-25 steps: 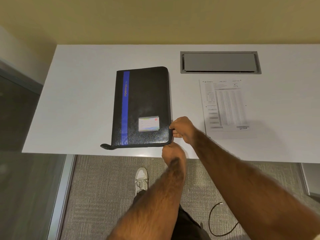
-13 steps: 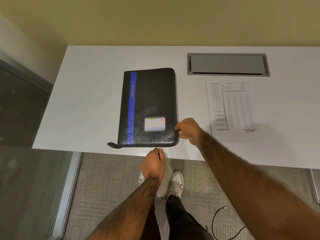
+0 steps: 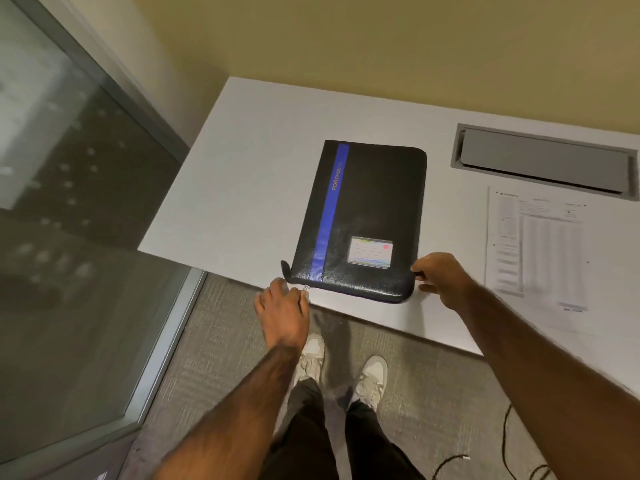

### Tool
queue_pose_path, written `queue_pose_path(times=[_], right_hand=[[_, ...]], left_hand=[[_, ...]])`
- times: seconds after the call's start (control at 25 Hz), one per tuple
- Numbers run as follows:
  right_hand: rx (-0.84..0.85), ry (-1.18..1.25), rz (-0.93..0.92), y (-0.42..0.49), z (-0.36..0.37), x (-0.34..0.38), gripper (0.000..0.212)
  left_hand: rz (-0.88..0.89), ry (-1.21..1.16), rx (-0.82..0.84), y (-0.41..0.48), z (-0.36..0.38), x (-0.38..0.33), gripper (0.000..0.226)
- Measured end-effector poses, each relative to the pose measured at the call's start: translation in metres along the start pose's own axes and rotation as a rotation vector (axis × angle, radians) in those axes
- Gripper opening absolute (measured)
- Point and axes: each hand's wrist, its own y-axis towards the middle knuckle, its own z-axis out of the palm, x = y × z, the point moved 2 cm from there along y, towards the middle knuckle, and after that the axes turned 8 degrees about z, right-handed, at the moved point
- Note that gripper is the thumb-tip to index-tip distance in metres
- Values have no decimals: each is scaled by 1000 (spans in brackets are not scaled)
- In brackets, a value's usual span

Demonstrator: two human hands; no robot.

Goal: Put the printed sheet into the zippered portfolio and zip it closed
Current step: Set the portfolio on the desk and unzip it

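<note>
- Step in hand: unzipping the portfolio, which lies flat and shut on the worktop.
- Left hand: fingers pinch the zipper pull at the near-left corner.
- Right hand: fingers grip the near-right corner, bracing it.
- Printed sheet lies flat, right of the right hand, untouched.
- Versus half a second ago: the pull has run left along the near edge, from mid-edge to the corner.
- Next, probably: open the cover, fetch the sheet.

You stand at a white desk set against a yellow-beige wall. A grey cable hatch is recessed in its top. Left, a glass partition; below, grey carpet with a black cable.
</note>
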Motion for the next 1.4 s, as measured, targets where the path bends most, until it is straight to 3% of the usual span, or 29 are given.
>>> queue_pose_path(times=[0.28, 0.52, 0.64, 0.76, 0.88, 1.04, 1.24, 1.4], right_hand=[[-2, 58, 26, -4, 1, 3, 5], [-9, 62, 38, -7, 4, 2, 11], [-4, 71, 27, -10, 4, 3, 9], [-65, -27, -7, -20, 7, 11, 10], [-154, -65, -79, -42, 12, 25, 13], [-179, -91, -239, -79, 29, 48, 25], [-141, -72, -416, -129, 63, 91, 3], [38, -113, -586, -152, 94, 112, 28]], left_hand=[[-138, 10, 20, 4, 5, 37, 39], [-27, 54, 16, 14, -2, 53, 40], [-39, -87, 0, 18, -7, 52, 65], [143, -294, 82, 24, -14, 41, 99], [286, -403, 246, 31, -21, 18, 117], [319, -318, 228, 36, -35, -10, 108], [470, -677, 128, 42, -86, -43, 93], [474, -826, -80, 48, -132, -47, 67]])
